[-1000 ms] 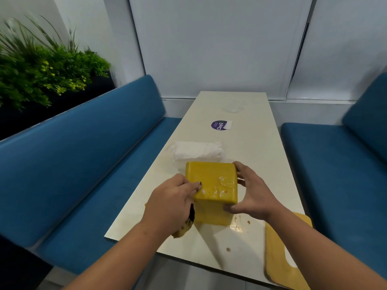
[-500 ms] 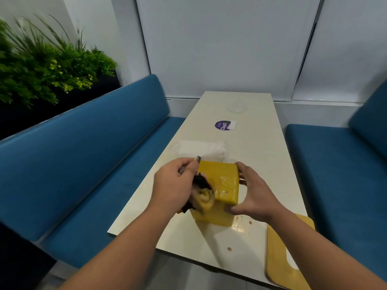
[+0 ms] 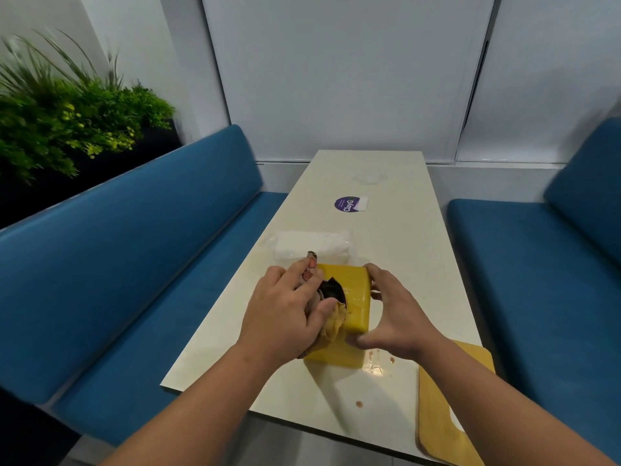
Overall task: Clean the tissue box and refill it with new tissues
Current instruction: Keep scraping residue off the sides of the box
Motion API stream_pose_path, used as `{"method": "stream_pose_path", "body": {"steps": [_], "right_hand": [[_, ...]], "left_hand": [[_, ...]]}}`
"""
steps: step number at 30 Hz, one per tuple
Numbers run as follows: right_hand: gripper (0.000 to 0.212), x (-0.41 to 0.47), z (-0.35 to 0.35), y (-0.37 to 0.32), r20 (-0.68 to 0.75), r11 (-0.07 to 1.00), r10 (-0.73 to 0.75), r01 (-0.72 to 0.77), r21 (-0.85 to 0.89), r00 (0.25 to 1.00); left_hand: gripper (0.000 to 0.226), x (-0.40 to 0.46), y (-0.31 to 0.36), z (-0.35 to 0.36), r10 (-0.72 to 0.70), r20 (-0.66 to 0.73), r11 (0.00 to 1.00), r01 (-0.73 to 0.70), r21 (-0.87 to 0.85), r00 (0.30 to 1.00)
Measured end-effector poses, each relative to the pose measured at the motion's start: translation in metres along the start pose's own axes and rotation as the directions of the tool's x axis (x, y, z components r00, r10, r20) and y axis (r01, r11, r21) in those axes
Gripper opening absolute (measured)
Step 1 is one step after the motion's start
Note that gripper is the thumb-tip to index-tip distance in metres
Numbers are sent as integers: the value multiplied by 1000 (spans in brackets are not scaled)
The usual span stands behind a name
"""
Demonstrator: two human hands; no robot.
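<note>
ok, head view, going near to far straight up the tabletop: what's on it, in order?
wooden board at the near right edge → yellow tissue box, gripped by the right hand while the left hand holds a cloth on it → wrapped pack of white tissues → round purple sticker

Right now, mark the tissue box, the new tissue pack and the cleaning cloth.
tissue box (image 3: pixel 358 297), head view, its yellow top face.
tissue pack (image 3: pixel 311 245), head view, middle of the white bundle.
cloth (image 3: pixel 334 322), head view, tan fold under the thumb.
</note>
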State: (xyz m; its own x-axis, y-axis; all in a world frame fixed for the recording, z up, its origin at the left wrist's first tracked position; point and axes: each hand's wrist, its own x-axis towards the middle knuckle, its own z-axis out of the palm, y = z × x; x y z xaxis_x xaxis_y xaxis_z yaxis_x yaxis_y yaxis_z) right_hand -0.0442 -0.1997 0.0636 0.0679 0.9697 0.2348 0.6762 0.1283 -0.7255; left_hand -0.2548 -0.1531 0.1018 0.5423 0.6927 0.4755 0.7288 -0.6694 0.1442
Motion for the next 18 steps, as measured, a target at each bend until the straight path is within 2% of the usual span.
{"method": "stream_pose_path", "body": {"steps": [5, 10, 14, 18], "right_hand": [[115, 0, 1, -1, -19, 1000, 5, -5, 9, 1000], [117, 1, 1, -1, -10, 999, 22, -21, 35, 1000], [120, 3, 1, 0, 0, 999, 21, -21, 40, 1000], [114, 7, 1, 2, 5, 998, -3, 3, 60, 1000]], "left_hand": [[51, 4, 12, 4, 14, 47, 999, -16, 52, 999], [78, 8, 22, 3, 68, 154, 986, -90, 143, 986], [68, 10, 23, 4, 250, 166, 954, -272, 128, 954], [50, 11, 15, 3, 477, 134, 873, -485, 38, 869]]}}
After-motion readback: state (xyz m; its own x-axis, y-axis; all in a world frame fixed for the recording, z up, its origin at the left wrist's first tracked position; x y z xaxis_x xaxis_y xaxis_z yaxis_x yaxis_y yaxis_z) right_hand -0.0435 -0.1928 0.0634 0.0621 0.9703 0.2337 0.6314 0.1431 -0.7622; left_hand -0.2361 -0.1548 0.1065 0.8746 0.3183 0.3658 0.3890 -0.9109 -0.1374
